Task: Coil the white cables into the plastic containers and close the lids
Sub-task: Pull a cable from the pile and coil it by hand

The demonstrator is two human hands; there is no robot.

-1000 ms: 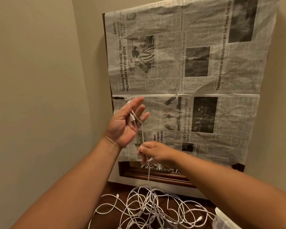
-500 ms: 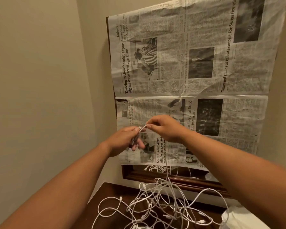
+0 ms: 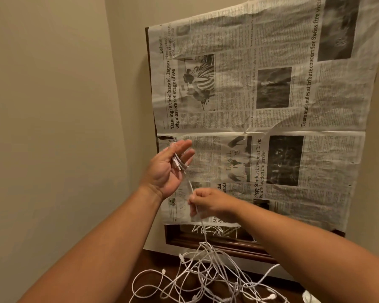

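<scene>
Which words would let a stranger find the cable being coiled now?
Before the lower left of the newspaper on the wall, two hands are raised. One white cable runs from the left hand, pinched by the right hand, down to the pile on the table. Only it hangs in the air; the others lie loose.

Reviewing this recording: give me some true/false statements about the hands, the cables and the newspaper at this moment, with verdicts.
1. The left hand is held up with its fingers straight, and white cable ends lie across them. True.
2. The right hand is empty. False: its fingers pinch a thin white cable.
3. A tangle of white cables lies on the dark wooden table. True.
4. The printed newspaper sheet lies flat on the table. False: it hangs upright over a brown wooden frame at the wall.
5. The right hand is above the left hand. False: it is lower.
</scene>
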